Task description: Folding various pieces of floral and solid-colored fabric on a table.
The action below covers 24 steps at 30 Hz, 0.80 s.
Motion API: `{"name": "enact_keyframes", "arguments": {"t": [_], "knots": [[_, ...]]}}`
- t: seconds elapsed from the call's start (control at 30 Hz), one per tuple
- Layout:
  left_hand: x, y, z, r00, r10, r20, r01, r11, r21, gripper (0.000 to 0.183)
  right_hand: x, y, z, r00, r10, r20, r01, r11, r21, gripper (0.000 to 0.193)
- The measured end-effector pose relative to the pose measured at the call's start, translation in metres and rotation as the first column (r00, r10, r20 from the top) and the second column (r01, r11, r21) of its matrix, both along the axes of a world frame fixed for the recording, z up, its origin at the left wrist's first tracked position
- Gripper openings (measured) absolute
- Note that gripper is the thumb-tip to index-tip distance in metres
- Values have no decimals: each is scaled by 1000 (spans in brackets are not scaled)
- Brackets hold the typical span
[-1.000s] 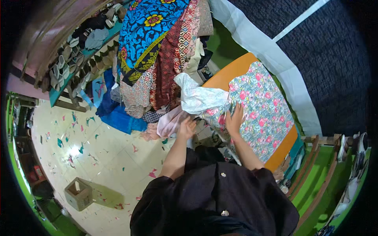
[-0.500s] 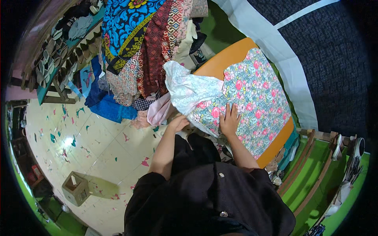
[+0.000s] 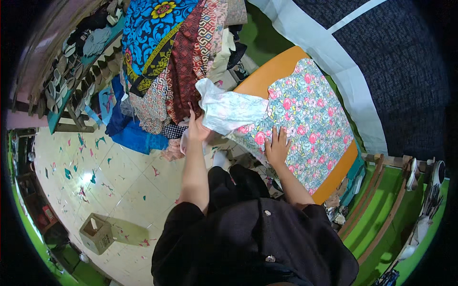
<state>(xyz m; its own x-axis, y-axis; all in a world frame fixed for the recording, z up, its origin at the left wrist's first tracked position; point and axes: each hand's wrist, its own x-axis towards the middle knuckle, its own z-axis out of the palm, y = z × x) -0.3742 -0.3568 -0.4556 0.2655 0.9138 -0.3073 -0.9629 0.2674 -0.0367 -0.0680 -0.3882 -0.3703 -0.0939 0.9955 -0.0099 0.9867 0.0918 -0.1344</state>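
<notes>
A floral cloth (image 3: 310,109) with pink roses and grey-green leaves lies spread over an orange board or tabletop (image 3: 269,71). Its left part is folded over, so a pale underside (image 3: 234,112) faces up and hangs past the board's left edge. My right hand (image 3: 277,148) lies flat on the cloth near its front edge, fingers spread, holding nothing. My left hand (image 3: 195,129) is at the outer edge of the pale fold, fingers apart and slightly blurred, partly in front of a light pink cloth. Whether it touches the fold I cannot tell.
A tall heap of patterned fabrics (image 3: 181,62) stands just beyond my left hand. Shoe racks (image 3: 71,95) are at the far left. An open cardboard box (image 3: 97,233) stands on the tiled floor (image 3: 138,190) among scattered scraps. Wooden slats (image 3: 381,209) are at the right.
My left hand has moved up and away from the cloth's near left edge to the outer side of the pale fold, its fingers spreading. The fold lies flatter and narrower. My right hand stays flat.
</notes>
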Motion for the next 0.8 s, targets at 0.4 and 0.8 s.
{"name": "enact_keyframes", "arguments": {"t": [0.4, 0.8], "knots": [[-48, 16, 72, 923, 108, -369, -150, 985, -87, 41, -3, 0, 2, 997, -18, -81, 15, 999, -36, 58], [-18, -16, 199, 485, 147, -862, 173, 950, 260, 31, -3, 11, 5, 839, -280, -467, 217, 959, -185, 47]]}}
